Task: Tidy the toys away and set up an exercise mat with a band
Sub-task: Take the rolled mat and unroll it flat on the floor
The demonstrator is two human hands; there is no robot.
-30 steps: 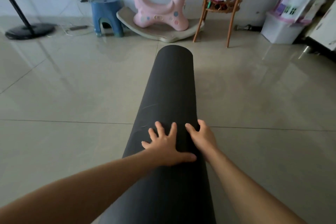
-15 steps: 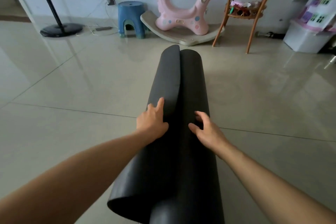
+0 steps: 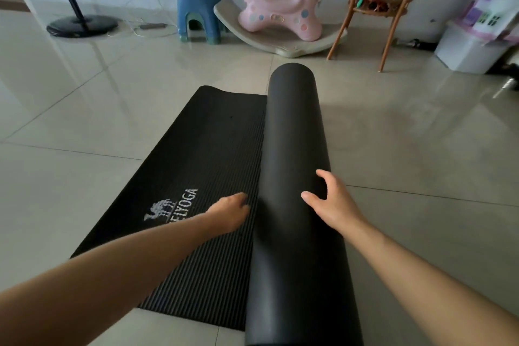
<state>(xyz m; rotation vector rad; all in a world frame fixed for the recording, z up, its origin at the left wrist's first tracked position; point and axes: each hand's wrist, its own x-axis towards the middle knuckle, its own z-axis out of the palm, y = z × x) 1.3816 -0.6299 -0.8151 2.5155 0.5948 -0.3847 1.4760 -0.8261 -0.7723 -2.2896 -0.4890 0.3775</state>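
Since half a second ago, the black ribbed foam exercise mat (image 3: pixel 213 166) has opened leftward, a flat stretch now lying on the tiled floor (image 3: pixel 84 121) at centre frame with the thick remaining roll (image 3: pixel 295 177) along its right edge. The left hand (image 3: pixel 229 213) rests on the flat part, fingers loosely bent; the right hand (image 3: pixel 328 202), fingers spread, presses the roll's side. Most of the mat is probably still rolled, and no band is visible. White print beside an animal logo reads "…ELYOGA", partly hidden.

Black ribbed mat (image 3: pixel 213 154), seemingly white logo (image 3: pixel 171 206).
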